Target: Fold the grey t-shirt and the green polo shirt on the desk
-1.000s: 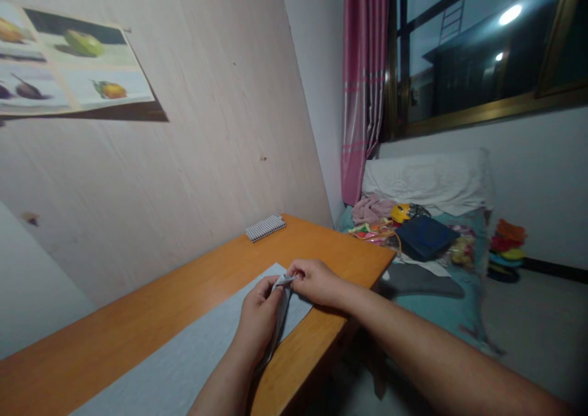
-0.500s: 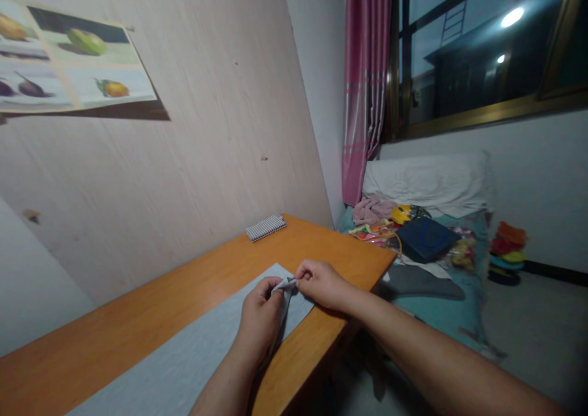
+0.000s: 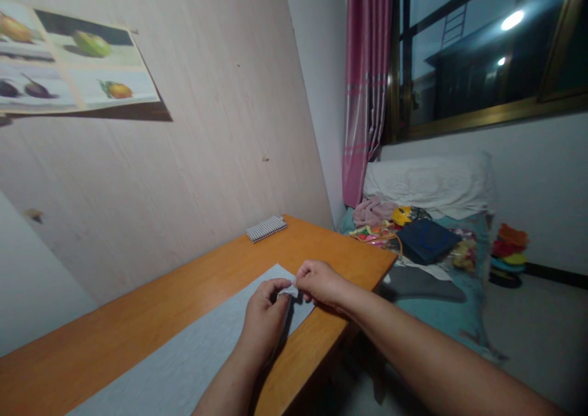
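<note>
A long light-grey cloth (image 3: 193, 342) lies flat along the wooden table (image 3: 184, 293), its far end close to the table's right side. Near that end my left hand (image 3: 265, 315) is closed, thumb and fingers pinching a raised fold of the cloth. My right hand (image 3: 323, 284) is closed too, its fingertips pinched at the edge of the same fold and almost touching the left fingers. Anything small between the right fingertips is hidden from view. Beneath the hands, part of the cloth's edge is in shadow.
A folded checked cloth (image 3: 266, 228) rests at the table's far edge by the wall. Right of the table, a low bed (image 3: 459, 299) carries a dark blue bag (image 3: 427, 240), a pink cloth (image 3: 374, 211) and other items. Bright coloured objects (image 3: 509, 250) stand on the floor beyond.
My left hand has shifted slightly right, closer to the right hand. The pinched fold has turned and shows a paler face; a dark spot seen between the fingertips is out of sight.
</note>
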`<state>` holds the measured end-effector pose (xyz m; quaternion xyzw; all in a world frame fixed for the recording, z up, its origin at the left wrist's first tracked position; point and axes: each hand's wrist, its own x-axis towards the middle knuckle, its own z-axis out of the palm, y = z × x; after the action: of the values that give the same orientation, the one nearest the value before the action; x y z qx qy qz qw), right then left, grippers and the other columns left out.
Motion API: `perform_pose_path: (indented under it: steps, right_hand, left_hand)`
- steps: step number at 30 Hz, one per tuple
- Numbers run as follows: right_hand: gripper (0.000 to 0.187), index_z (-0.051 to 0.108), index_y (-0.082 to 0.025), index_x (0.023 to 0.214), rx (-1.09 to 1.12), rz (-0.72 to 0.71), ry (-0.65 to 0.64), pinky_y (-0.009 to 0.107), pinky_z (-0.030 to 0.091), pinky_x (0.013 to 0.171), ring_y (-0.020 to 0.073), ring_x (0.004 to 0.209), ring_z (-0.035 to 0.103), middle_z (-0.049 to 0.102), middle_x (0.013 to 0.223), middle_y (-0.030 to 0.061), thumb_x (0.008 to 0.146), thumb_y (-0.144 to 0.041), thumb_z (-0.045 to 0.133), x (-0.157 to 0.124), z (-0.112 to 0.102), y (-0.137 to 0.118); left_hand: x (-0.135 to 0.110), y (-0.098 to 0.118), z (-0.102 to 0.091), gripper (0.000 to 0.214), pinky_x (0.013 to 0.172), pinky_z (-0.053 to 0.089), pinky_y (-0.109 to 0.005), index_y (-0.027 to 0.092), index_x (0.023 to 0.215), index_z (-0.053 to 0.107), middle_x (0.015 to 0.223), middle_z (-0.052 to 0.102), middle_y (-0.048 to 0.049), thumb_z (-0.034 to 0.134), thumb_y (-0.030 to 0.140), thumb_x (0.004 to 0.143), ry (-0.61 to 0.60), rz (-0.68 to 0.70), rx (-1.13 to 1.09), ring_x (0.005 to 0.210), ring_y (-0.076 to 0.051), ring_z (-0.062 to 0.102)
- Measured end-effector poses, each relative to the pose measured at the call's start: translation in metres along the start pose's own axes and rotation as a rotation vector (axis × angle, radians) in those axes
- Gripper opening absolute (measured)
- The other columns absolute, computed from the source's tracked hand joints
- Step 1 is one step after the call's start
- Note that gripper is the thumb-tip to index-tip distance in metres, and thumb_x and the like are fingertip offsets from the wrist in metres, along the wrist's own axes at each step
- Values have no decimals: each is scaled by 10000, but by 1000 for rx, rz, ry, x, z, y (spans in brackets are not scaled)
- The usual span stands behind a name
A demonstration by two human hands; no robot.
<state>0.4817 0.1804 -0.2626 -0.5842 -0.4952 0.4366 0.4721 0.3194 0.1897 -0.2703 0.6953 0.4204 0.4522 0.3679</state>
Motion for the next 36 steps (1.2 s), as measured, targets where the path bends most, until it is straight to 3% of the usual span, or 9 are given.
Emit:
perform_pose_path:
  steps: [6, 12, 16, 21, 28, 32, 36]
  right_hand:
    - [209, 546, -203, 709, -1, -22, 17, 188, 328, 447, 107, 440, 533, 532, 441, -75, 587, -35, 549, 7, -2, 10]
    - [129, 584, -192, 640, -89, -75, 51, 206, 347, 463, 117, 461, 521, 551, 450, -48, 613, -70, 555, 10, -7, 13]
    - [201, 582, -199, 710, -80, -31, 20, 204, 353, 453, 113, 436, 520, 555, 469, -63, 594, -37, 555, 9, -5, 5]
    - [274, 536, -212, 769, -21, 0, -27, 201, 341, 449, 117, 430, 532, 537, 478, -80, 588, -9, 561, 9, 2, 5]
    - [152, 581, -206, 705, -483, -302, 60, 213, 281, 529, 111, 594, 509, 590, 639, -42, 634, -87, 640, 10, -8, 13]
    - [112, 613, -204, 742, -473, -303, 42, 220, 277, 532, 115, 603, 514, 600, 659, -35, 683, -109, 616, 11, -12, 13]
    - [159, 652, -208, 855, -449, -399, 108, 224, 331, 583, 130, 681, 543, 651, 800, -6, 732, -118, 605, 15, -13, 14]
  left_hand:
    - [-5, 5, 7, 241, 654, 412, -257, 181, 907, 665, 760, 651, -9, 703, 342, 732, -82, -41, -89, 687, -156, 559]
    - [-8, 14, 6, 159, 671, 424, -265, 185, 819, 675, 769, 674, -32, 654, 328, 752, -95, -25, -85, 719, -173, 574]
    - [-9, 17, 6, 159, 684, 426, -276, 189, 837, 658, 783, 672, -30, 625, 326, 762, -94, -38, -95, 728, -174, 581]
    - [-7, 7, 8, 239, 640, 398, -256, 199, 910, 615, 739, 612, 10, 647, 228, 675, -43, -11, -100, 675, -150, 541]
    - [-5, -1, 7, 187, 689, 409, -266, 207, 883, 623, 735, 586, 20, 648, 221, 698, -11, 74, 33, 707, -159, 537]
    - [-4, 0, 5, 110, 667, 406, -268, 201, 837, 619, 756, 619, 0, 625, 282, 762, -14, 64, 60, 715, -164, 548]
    - [-4, 3, 4, 147, 572, 364, -238, 197, 826, 570, 668, 563, 34, 593, 340, 804, 63, -71, -80, 604, -125, 481]
